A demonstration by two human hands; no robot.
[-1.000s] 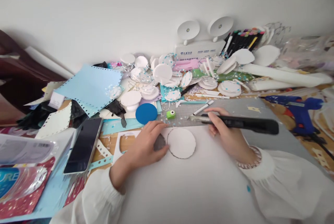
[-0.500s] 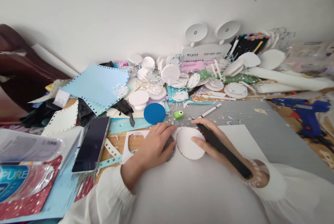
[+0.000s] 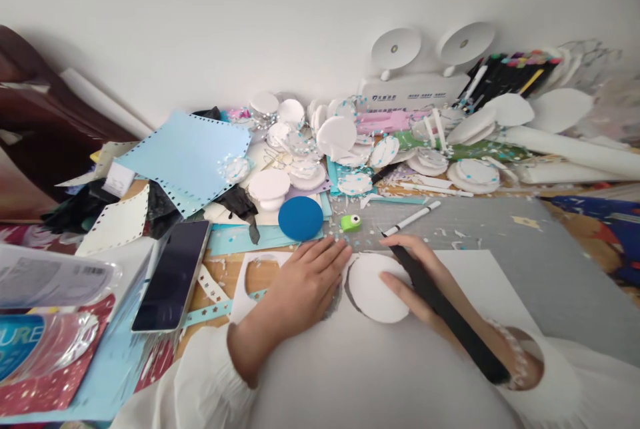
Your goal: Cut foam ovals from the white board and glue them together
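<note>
My right hand (image 3: 425, 276) has a long black craft knife (image 3: 445, 312) lodged in it, thin blade tip pointing forward and left. Its thumb rests on a round white disc (image 3: 377, 286), whose far right edge is under the hand. The disc lies in a cut round opening of a white foam-like sheet (image 3: 480, 276), with a dark crescent gap along its left side. On the sheet left of the disc, my left hand (image 3: 310, 282) is laid flat, fingers stretched out together. A second round hole (image 3: 263, 276) shows beyond the left wrist.
A blue disc (image 3: 301, 218), a green paper punch (image 3: 351, 222) and a white pen (image 3: 413, 218) lie just beyond the hands. White decorated discs (image 3: 337, 137) crowd the back. A phone (image 3: 173, 276) is at left, a blue glue gun (image 3: 613, 226) at right.
The white disc has shifted right within its opening, widening the gap on its left. My left hand has flattened out on the sheet. The camera view has moved a little.
</note>
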